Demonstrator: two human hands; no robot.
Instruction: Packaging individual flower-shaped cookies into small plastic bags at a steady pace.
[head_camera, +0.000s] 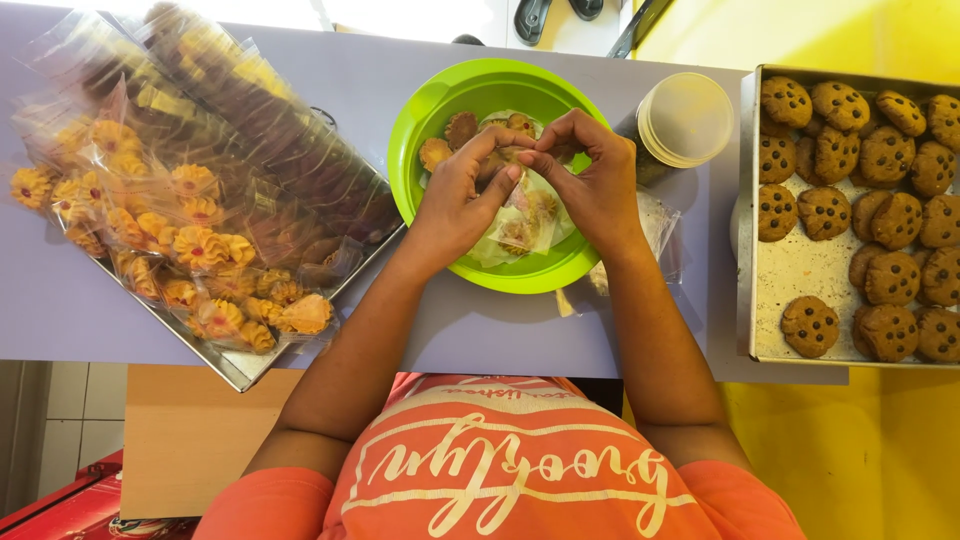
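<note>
Nearest the camera, an orange shirt (500, 470) with white lettering is seen, and from it two bare forearms are stretched out over a pale lilac table (60, 300). The left hand (460, 195) and the right hand (595, 180) are brought together above a bright green bowl (425, 110), fingertips touching. A small clear plastic packet (520, 215) of cookies is pinched at its top edge between the thumbs and curled fingers of both hands, so both are closed on it; the packet hangs just over the middle of the bowl. Loose small cookies (460, 128) are seen lying in the bowl behind the hands, and further clear wrappers are partly hidden beneath the right wrist at the bowl's rim.

To the left, a metal tray (235, 372) is set at a slant, and it is heaped with clear packets of yellow flower-shaped cookies (200, 245) with red centres. To the right, a rectangular baking tin (790, 270) is partly filled with brown chocolate-chip cookies (885, 275), its near left part left bare. Between bowl and tin, a stack of translucent round lids (690, 118) is placed on a dark jar. Farthest off, dark sandals (530, 15) are glimpsed beyond the table edge
</note>
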